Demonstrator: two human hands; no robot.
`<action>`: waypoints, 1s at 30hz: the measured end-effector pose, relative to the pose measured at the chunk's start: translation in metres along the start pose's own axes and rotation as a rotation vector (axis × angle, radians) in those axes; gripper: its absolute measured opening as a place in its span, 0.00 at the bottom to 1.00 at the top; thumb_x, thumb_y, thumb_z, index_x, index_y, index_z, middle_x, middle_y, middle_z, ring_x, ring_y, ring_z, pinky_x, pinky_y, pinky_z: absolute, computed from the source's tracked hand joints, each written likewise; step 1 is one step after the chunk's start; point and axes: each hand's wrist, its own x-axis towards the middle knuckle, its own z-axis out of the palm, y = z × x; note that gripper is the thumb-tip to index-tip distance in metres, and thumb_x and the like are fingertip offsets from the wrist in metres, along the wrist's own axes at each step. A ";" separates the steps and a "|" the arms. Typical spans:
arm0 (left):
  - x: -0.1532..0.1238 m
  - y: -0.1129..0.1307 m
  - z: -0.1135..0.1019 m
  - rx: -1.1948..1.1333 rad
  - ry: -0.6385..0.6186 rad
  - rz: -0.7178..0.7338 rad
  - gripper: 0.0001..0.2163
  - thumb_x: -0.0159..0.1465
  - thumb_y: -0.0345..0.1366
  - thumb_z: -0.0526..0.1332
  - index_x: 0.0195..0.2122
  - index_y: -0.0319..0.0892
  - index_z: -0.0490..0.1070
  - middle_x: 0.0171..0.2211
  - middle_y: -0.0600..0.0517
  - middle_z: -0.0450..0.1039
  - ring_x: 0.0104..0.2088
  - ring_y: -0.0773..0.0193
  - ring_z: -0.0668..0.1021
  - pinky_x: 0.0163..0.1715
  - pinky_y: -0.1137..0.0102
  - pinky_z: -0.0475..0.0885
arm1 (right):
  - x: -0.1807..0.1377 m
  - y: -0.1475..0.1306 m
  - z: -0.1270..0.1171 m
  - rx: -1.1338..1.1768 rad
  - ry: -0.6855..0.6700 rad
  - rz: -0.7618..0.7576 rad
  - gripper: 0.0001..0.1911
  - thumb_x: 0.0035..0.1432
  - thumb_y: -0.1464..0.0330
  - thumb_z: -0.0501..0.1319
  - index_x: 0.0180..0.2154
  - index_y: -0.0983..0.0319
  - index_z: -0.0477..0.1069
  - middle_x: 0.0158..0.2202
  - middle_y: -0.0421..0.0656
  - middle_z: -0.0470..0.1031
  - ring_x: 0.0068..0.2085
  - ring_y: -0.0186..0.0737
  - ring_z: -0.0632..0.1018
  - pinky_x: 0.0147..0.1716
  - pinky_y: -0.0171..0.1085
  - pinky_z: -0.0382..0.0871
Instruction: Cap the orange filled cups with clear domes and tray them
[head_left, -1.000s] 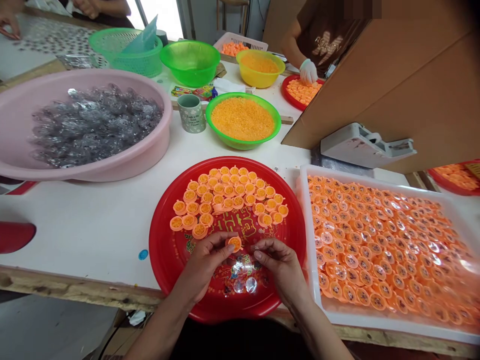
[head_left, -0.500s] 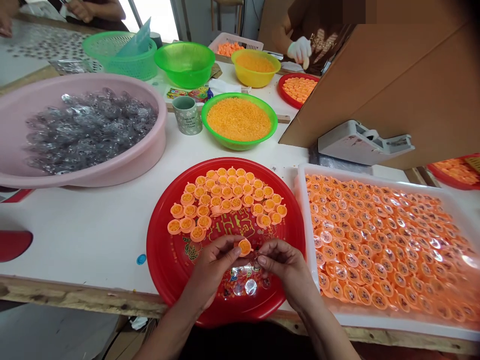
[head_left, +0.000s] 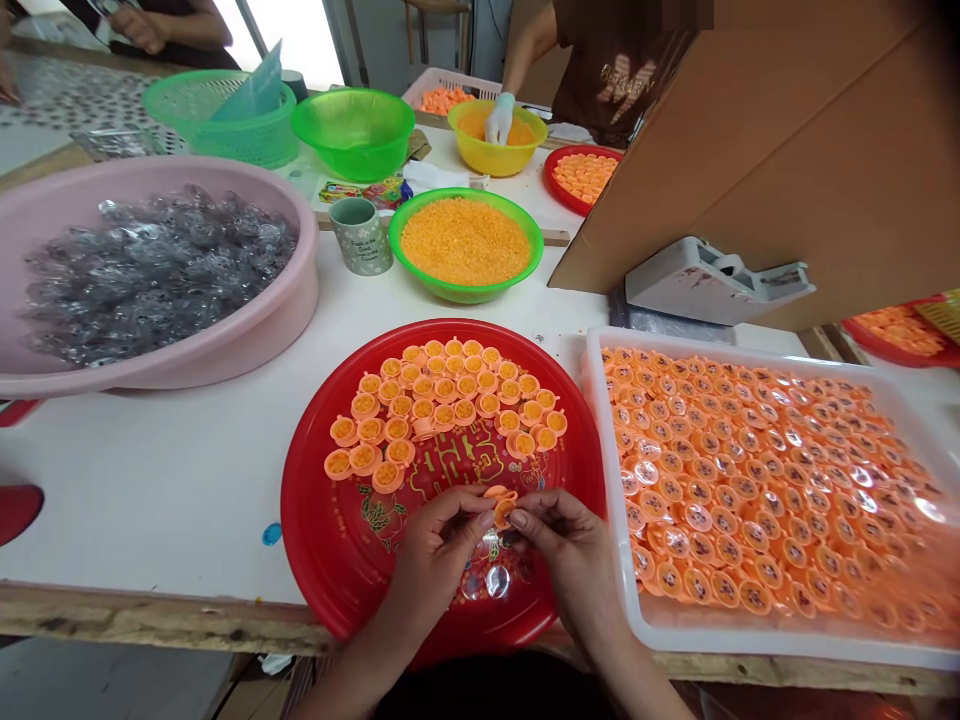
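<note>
- Over the red tray [head_left: 298,510], the left grip [head_left: 441,548] was pinched closed on an orange cup [head_left: 504,512].
- The right grip [head_left: 567,542], also above the red tray, was nearly closed at the orange cup's edge; what it had hold of, I could not tell.
- Filled orange cups [head_left: 444,415] lay on the red tray's far half, and at least 1 clear disc [head_left: 498,581] on its near half.
- Right of the red tray stood a white tray [head_left: 624,590].

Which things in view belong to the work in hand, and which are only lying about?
Belonging, it seems:
small orange cup in the left hand, right hand close to it
red tray beneath
other orange cups on it

Likely just lying about:
printed mug
small blue disc
colourful packets
</note>
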 end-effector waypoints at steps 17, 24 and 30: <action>-0.002 0.002 -0.002 -0.041 0.039 0.026 0.13 0.59 0.33 0.67 0.46 0.48 0.76 0.43 0.52 0.80 0.44 0.63 0.80 0.44 0.74 0.76 | -0.008 -0.010 0.003 -0.296 -0.037 -0.269 0.05 0.52 0.69 0.69 0.30 0.59 0.75 0.27 0.38 0.76 0.28 0.34 0.76 0.29 0.32 0.70; -0.004 0.012 -0.001 -0.121 -0.060 0.038 0.10 0.59 0.31 0.67 0.43 0.46 0.75 0.40 0.52 0.81 0.42 0.62 0.81 0.42 0.74 0.77 | -0.012 -0.019 0.003 -0.408 -0.072 -0.560 0.06 0.56 0.75 0.66 0.31 0.58 0.76 0.29 0.39 0.77 0.32 0.35 0.77 0.32 0.32 0.70; -0.002 0.018 -0.001 -0.108 -0.100 0.035 0.11 0.59 0.29 0.66 0.43 0.46 0.76 0.43 0.52 0.80 0.44 0.62 0.81 0.43 0.73 0.76 | -0.015 -0.023 -0.001 -0.501 -0.129 -0.791 0.12 0.58 0.81 0.61 0.37 0.60 0.75 0.34 0.42 0.76 0.36 0.36 0.78 0.35 0.34 0.73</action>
